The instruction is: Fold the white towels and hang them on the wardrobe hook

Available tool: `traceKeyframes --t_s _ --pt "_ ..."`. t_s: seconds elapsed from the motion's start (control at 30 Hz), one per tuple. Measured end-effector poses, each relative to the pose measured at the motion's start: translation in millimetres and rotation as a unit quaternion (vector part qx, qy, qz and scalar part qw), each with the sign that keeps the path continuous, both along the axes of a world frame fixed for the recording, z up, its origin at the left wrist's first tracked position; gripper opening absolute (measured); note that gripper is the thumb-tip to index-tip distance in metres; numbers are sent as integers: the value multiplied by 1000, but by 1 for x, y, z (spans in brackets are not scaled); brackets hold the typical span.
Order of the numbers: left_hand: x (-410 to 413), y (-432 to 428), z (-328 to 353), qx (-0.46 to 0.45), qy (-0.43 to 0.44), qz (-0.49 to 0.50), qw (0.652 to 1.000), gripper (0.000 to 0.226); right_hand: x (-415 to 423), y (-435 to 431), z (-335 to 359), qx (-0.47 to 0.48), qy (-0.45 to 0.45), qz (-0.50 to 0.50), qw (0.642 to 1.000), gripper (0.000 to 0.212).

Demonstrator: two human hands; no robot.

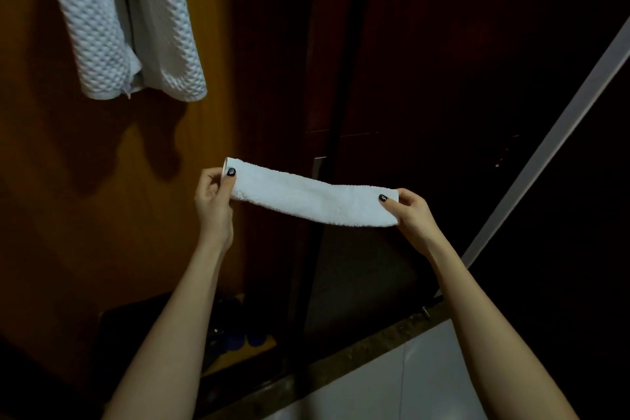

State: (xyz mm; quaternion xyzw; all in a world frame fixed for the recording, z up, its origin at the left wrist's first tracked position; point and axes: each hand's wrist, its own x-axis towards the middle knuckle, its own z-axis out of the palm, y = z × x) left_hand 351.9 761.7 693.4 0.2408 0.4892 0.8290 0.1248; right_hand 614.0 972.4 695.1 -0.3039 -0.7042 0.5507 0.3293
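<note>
The white towel (313, 196) was folded into a long narrow band and held in mid-air. It was stretched nearly level between both hands in front of the wardrobe and touched nothing else. The left hand (213, 196) pinched its left end, thumb on the near face and fingers curled behind. The right hand (410, 211) pinched the right end the same way.

Near the top left corner of the orange-brown wardrobe door (51, 181) hung other pale, quilted-looking cloths (126, 20), draped from something above the frame. The hook itself could not be seen. To the right, the dark doors (477, 78) met at a seam, with a small metal handle (318, 167) just behind the towel.

By the look of it, the lengthwise folding of this towel was done, perhaps with one more fold across to come. Lifting it to the hook was left. Whether more towels waited could not be told.
</note>
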Motion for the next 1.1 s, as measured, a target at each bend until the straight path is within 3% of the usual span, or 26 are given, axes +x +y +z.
traceKeyframes --t_s 0.2,0.37,0.5,0.63,0.8,0.97,1.1 --pt "-13 -15 -9 -33 -30 46 998 17 -18 -18 -2 48 9 -12 999 13" --pt "-19 -38 -13 -111 82 108 984 22 -27 -39 9 142 29 -24 989 9" --pt "-16 -47 -19 -136 104 165 971 20 -31 -55 5 216 2 -22 976 23" --pt "-15 -47 -26 -170 78 201 962 19 -32 -63 2 227 14 -45 973 25" --pt "-13 -48 -22 -168 74 238 954 34 -34 -55 7 230 19 -47 972 14" --pt "-9 -49 -12 -155 14 202 967 14 -42 -43 15 184 5 -42 982 42" --pt "-14 -60 -1 -120 -29 88 988 26 -46 -37 26 174 18 -33 984 22"
